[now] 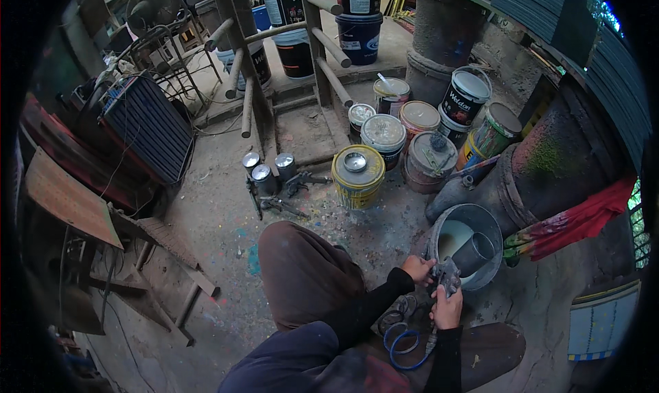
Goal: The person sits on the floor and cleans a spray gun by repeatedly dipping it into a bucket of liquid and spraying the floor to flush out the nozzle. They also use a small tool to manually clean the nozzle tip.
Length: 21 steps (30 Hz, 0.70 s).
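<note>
Over the rim of a grey bucket (493,273) I hold a grey metal spray gun (449,278). My right hand (447,308) is wrapped round its handle. My left hand (416,269) pinches its near left side, the fingertips partly hidden. Whitish liquid (454,234) lies in the bucket, and a dark cylindrical cup (473,254) leans in it beside the gun; whether the two are joined I cannot tell. A blue air hose (400,359) loops over my lap, below my right hand. Both forearms wear black sleeves.
Silver-topped metal cups (263,180) and more spray guns (302,181) lie on the paint-spotted floor ahead. A yellow paint can (358,180) stands before several lidded buckets. A red cloth (583,218) hangs at right, a wooden rack (250,84) stands behind, and a radiator-like panel (152,129) leans left.
</note>
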Each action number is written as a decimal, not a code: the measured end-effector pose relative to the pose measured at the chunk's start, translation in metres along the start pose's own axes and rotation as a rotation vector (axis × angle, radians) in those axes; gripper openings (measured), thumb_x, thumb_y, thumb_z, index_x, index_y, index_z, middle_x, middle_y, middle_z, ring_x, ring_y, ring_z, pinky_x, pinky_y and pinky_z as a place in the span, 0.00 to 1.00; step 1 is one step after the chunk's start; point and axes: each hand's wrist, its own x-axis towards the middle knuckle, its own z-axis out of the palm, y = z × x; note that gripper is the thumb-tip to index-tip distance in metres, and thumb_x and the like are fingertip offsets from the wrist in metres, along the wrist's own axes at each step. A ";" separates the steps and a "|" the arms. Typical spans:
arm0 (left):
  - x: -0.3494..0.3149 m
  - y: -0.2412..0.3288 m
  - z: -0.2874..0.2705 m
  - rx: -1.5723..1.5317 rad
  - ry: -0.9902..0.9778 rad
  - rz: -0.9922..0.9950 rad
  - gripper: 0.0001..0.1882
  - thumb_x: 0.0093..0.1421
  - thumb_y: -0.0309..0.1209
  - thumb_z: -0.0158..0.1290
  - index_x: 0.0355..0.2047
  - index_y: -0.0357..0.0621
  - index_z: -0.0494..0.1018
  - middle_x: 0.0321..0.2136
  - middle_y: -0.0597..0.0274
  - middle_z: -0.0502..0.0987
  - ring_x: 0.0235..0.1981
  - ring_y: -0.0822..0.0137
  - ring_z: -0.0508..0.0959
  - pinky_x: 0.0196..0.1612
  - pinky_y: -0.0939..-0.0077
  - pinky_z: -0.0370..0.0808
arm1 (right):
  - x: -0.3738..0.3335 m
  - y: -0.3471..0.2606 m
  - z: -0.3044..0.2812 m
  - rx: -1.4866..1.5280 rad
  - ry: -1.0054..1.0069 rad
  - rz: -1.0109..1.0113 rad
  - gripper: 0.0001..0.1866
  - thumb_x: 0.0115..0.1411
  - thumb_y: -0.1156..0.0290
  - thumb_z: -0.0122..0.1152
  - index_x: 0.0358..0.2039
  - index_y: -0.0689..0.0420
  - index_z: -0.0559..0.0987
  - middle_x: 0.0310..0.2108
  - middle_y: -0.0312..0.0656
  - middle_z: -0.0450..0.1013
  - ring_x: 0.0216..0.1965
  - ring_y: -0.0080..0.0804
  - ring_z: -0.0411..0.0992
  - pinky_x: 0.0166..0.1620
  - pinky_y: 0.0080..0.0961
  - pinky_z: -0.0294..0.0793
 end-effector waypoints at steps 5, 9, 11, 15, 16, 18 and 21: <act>0.005 -0.006 -0.002 -0.005 0.012 0.013 0.22 0.59 0.41 0.49 0.26 0.26 0.70 0.20 0.49 0.76 0.19 0.62 0.79 0.20 0.71 0.77 | -0.003 -0.006 0.003 0.022 -0.005 -0.005 0.09 0.60 0.70 0.48 0.38 0.58 0.64 0.20 0.36 0.66 0.07 0.21 0.58 0.09 0.21 0.57; 0.010 -0.009 -0.005 -0.025 0.019 0.006 0.22 0.58 0.41 0.49 0.25 0.28 0.71 0.19 0.49 0.76 0.18 0.62 0.79 0.20 0.71 0.77 | -0.001 -0.006 0.004 0.029 -0.021 -0.023 0.08 0.60 0.70 0.48 0.37 0.58 0.63 0.19 0.36 0.65 0.07 0.21 0.58 0.08 0.21 0.57; 0.007 -0.006 -0.005 -0.046 0.037 0.011 0.22 0.58 0.41 0.49 0.25 0.28 0.71 0.19 0.50 0.76 0.19 0.62 0.79 0.20 0.71 0.77 | -0.001 -0.010 0.006 0.019 -0.020 -0.018 0.07 0.60 0.70 0.48 0.36 0.57 0.63 0.19 0.35 0.65 0.07 0.21 0.58 0.08 0.21 0.57; 0.007 -0.004 -0.010 -0.007 0.043 0.021 0.21 0.58 0.42 0.50 0.27 0.29 0.71 0.20 0.51 0.76 0.19 0.63 0.79 0.20 0.71 0.77 | 0.001 -0.013 0.008 0.026 -0.040 -0.006 0.07 0.60 0.70 0.48 0.36 0.57 0.64 0.20 0.36 0.66 0.07 0.21 0.59 0.09 0.21 0.57; 0.007 -0.005 -0.011 -0.025 0.056 0.045 0.21 0.58 0.42 0.50 0.28 0.29 0.71 0.21 0.51 0.76 0.19 0.63 0.79 0.20 0.72 0.77 | 0.001 -0.015 0.008 0.015 -0.050 0.007 0.07 0.60 0.70 0.47 0.36 0.58 0.64 0.21 0.37 0.67 0.08 0.20 0.59 0.09 0.20 0.57; 0.003 -0.005 -0.014 -0.061 0.089 0.090 0.20 0.57 0.41 0.51 0.29 0.29 0.70 0.21 0.52 0.77 0.19 0.64 0.79 0.20 0.72 0.77 | 0.003 -0.017 0.008 0.056 -0.092 -0.004 0.08 0.60 0.70 0.47 0.37 0.58 0.64 0.23 0.38 0.69 0.09 0.21 0.61 0.10 0.20 0.59; 0.001 -0.004 -0.018 -0.154 0.252 0.197 0.19 0.56 0.40 0.53 0.28 0.31 0.70 0.21 0.53 0.76 0.21 0.65 0.79 0.22 0.74 0.76 | 0.012 -0.015 0.009 0.212 -0.182 -0.050 0.09 0.61 0.68 0.47 0.38 0.59 0.64 0.27 0.41 0.72 0.11 0.21 0.62 0.12 0.19 0.61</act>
